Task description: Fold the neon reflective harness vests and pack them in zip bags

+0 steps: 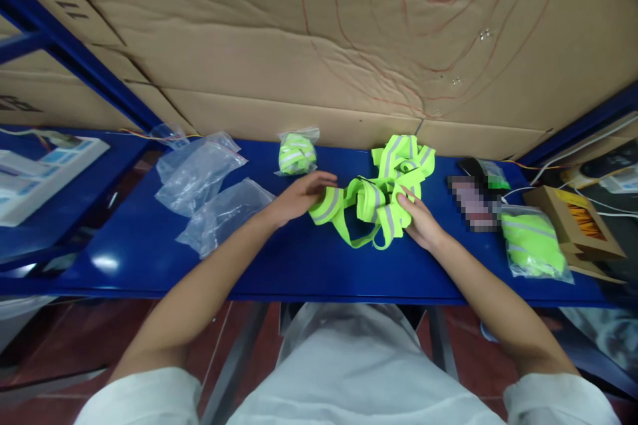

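A tangled neon-yellow reflective strap vest (381,196) with grey stripes lies on the blue shelf top (299,259), in the middle. My left hand (299,196) rests on the vest's left end, fingers curled over the strap. My right hand (419,219) grips the vest's right side, fingers closed into the straps. A small clear bag holding a folded vest (298,153) sits behind my left hand. Another bagged vest (533,242) lies at the right.
Several empty clear plastic bags (209,182) lie at the left. A brown cardboard box (578,226), a phone and cables sit at the right. Cardboard sheets (323,40) stand as a wall behind the shelf. A white device (34,172) is at far left.
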Motion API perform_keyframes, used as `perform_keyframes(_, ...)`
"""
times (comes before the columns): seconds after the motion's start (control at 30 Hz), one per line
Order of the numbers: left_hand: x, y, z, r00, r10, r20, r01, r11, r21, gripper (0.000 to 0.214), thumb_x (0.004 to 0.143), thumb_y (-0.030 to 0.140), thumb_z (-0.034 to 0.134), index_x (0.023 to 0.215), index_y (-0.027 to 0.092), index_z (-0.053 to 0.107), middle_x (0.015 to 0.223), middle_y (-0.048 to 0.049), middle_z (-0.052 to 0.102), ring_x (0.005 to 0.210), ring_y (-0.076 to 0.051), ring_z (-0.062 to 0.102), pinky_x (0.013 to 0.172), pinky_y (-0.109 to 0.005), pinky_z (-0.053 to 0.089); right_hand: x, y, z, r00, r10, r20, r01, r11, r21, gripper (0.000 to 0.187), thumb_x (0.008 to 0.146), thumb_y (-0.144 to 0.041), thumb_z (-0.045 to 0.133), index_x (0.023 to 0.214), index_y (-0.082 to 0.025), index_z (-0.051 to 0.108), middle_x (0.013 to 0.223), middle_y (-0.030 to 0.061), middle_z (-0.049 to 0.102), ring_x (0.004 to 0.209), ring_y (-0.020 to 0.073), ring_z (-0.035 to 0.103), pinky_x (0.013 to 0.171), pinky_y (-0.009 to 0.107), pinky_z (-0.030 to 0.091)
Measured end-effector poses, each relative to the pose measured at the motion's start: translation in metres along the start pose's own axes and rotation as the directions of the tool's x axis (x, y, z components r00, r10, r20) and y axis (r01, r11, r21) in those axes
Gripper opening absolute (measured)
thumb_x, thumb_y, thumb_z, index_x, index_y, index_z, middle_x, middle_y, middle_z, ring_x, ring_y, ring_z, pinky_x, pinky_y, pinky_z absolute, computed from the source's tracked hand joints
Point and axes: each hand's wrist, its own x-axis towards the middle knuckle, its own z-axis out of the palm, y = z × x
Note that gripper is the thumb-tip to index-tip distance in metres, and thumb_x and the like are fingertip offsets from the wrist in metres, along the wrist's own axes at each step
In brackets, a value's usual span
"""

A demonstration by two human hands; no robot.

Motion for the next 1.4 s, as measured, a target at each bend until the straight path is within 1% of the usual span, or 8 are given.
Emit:
perform_keyframes(0.07,-0.005,0.002,0.005,0.970,0.145,-0.194,-0.132,0.988,0.077,0.034,0.084,0.022,0.060,0.117,0.020,0.066,0.137,-0.0130,0.067,0.131,-0.026,0.062,0.117,-0.050,0.048,-0.001,0.002,0.001,0.999,0.032,0.031,-0.033,0.999,0.030,0.075,0.082,-0.070,0.078,0.140,-0.026,0.063,0.133,0.0107,0.075,0.120,0.0305,0.074,0.102,0.045,0.062)
perform_keyframes(0.13,-0.015,0.006,0.017,0.913,0.348,-0.214,-0.287,0.919,0.270,0.027,0.088,0.020,0.059,0.113,0.021,0.066,0.134,-0.0115,0.067,0.133,-0.025,0.059,0.123,-0.050,0.042,-0.002,0.005,0.001,0.996,0.073,0.060,-0.076,0.996,0.048,0.076,0.081,-0.069,0.081,0.141,-0.025,0.063,0.130,0.0108,0.076,0.117,0.0304,0.075,0.101,0.045,0.062)
perform_keyframes(0.23,-0.029,0.009,0.040,0.797,0.573,0.189,-0.553,0.569,0.609,0.038,0.090,0.023,0.066,0.128,0.025,0.067,0.132,-0.0114,0.069,0.131,-0.029,0.062,0.118,-0.051,0.046,-0.003,0.006,0.002,0.986,0.123,0.113,-0.132,0.988,0.076,0.074,0.080,-0.064,0.084,0.139,-0.024,0.065,0.125,0.0103,0.077,0.114,0.0306,0.076,0.099,0.046,0.063)
perform_keyframes(0.33,-0.034,0.004,0.055,0.765,0.497,0.410,-0.618,0.387,0.684,0.070,0.088,0.026,0.072,0.155,0.027,0.050,0.155,-0.0159,0.055,0.147,-0.036,0.050,0.122,-0.055,0.043,-0.004,0.003,0.005,0.974,0.137,0.183,-0.160,0.980,0.121,0.068,0.085,-0.064,0.080,0.139,-0.025,0.066,0.130,0.0089,0.076,0.116,0.0299,0.075,0.099,0.046,0.063)
perform_keyframes(0.63,-0.029,-0.015,0.059,0.848,0.463,0.256,-0.517,0.619,0.591,0.084,0.089,0.017,0.072,0.162,0.024,0.033,0.155,-0.0189,0.052,0.147,-0.035,0.050,0.120,-0.051,0.049,-0.016,-0.009,0.024,0.939,0.148,0.310,-0.199,0.970,0.142,0.070,0.096,-0.071,0.058,0.148,-0.024,0.057,0.120,0.0112,0.078,0.109,0.0297,0.077,0.092,0.048,0.065)
perform_keyframes(0.9,-0.027,0.000,0.063,0.984,0.171,-0.049,-0.171,0.985,0.013,0.069,0.070,0.030,0.091,0.131,0.020,0.061,0.131,-0.0100,0.069,0.117,-0.027,0.068,0.108,-0.038,0.052,-0.026,-0.005,0.023,0.937,0.005,0.349,-0.011,1.000,0.014,0.110,0.088,-0.047,0.081,0.172,-0.034,0.011,0.098,0.0011,0.078,0.088,0.0239,0.079,0.083,0.040,0.063)
perform_keyframes(1.13,-0.018,-0.003,0.066,0.987,-0.141,-0.070,0.091,0.873,-0.479,0.060,0.073,0.060,0.089,0.110,0.018,0.068,0.107,-0.0082,0.075,0.091,-0.020,0.070,0.082,-0.031,0.058,-0.029,0.004,0.019,0.894,-0.313,0.319,0.356,0.931,-0.084,0.102,0.098,-0.037,0.075,0.172,-0.042,0.005,0.128,0.0057,0.073,0.089,0.0173,0.075,0.087,0.036,0.063)
perform_keyframes(1.4,-0.011,-0.009,0.063,0.971,-0.215,-0.103,0.102,0.765,-0.635,0.051,0.071,0.048,0.093,0.110,0.023,0.071,0.096,0.0001,0.075,0.080,-0.015,0.071,0.071,-0.023,0.058,-0.038,0.001,0.021,0.704,-0.522,0.481,0.709,0.487,-0.509,0.063,0.105,-0.015,0.055,0.164,-0.033,0.040,0.127,0.0080,0.075,0.105,0.0210,0.074,0.092,0.035,0.064)
